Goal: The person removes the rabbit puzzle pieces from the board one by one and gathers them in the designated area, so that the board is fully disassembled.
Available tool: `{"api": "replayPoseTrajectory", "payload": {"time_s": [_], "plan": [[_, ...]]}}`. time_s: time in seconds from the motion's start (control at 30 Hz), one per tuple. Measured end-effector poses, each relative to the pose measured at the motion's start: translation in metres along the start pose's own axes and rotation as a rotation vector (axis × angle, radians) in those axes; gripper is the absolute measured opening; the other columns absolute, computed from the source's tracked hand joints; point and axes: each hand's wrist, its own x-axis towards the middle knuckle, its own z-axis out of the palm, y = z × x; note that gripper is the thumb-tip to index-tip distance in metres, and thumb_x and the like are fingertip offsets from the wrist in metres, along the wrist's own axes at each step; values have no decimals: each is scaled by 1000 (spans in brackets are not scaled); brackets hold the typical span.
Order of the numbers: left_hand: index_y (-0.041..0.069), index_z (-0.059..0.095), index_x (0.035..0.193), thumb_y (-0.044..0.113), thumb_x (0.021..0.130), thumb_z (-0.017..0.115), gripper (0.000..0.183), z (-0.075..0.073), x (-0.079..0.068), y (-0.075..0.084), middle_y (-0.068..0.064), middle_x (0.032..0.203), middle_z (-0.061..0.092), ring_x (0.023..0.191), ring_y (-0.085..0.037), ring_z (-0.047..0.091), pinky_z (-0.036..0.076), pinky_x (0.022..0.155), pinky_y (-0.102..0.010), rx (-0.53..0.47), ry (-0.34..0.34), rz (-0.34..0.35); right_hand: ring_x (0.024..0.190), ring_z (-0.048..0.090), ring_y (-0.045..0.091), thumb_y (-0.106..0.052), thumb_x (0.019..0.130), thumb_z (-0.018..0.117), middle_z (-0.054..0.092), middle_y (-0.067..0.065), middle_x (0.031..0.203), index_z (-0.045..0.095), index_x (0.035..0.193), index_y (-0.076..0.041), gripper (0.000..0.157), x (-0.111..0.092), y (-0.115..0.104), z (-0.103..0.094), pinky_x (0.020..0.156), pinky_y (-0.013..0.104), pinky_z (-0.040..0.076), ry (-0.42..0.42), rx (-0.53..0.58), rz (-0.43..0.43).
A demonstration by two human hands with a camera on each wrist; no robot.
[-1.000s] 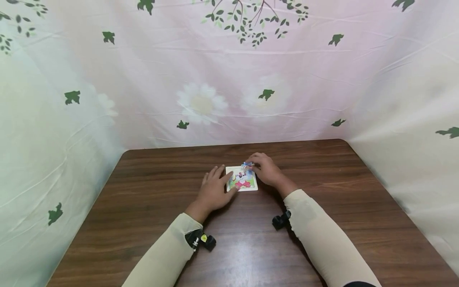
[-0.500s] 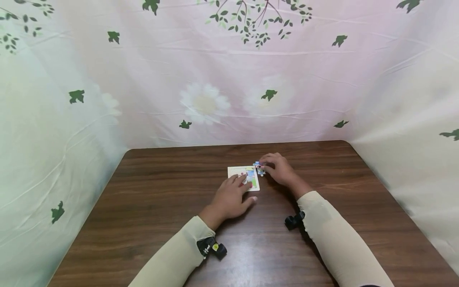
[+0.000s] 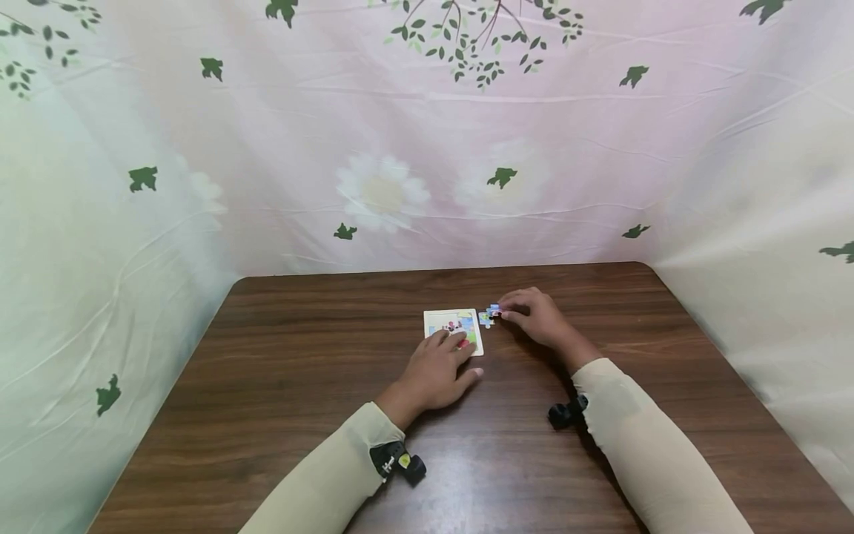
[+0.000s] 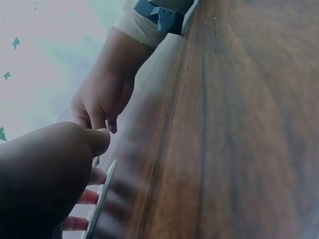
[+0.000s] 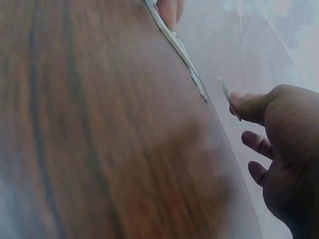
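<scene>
A small square jigsaw puzzle with a white frame and a cartoon mouse picture lies on the table. My left hand rests its spread fingers on the puzzle's lower part, hiding some of the picture. To the right of the frame, my right hand pinches a blue puzzle piece between thumb and forefinger. In the right wrist view this puzzle piece is raised off the table and tilted. A second puzzle piece lies flat close beside the frame's right edge.
The brown wooden table extends on all sides of the puzzle. A printed cloth with leaves and flowers hangs behind it and along both sides. Black wrist cameras sit on both sleeves.
My right hand has moved right, from the puzzle's upper right corner to beside the frame, with a piece in its fingers. My left hand has slid right and nearer along the puzzle.
</scene>
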Motion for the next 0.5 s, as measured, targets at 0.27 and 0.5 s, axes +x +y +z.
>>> {"api": "replayPoseTrajectory", "payload": {"time_s": [0.27,0.5], "plan": [[26,51,165,61,113,45,63,5,-3,-2,-4,176,42,164,-38,34,30,133,-57,-11,-5,29,123,66,40,-8,99,80,81,16,126,85,110,-5,12,-4,5,-3,111,59,47,-16,9,29],[26,47,167,60,112,49,65,6,-5,-5,-3,178,37,167,-37,29,26,135,-58,-52,-17,35,128,67,43,-5,99,79,80,19,126,85,110,-2,13,-7,6,-5,120,63,43,-14,23,69]]}}
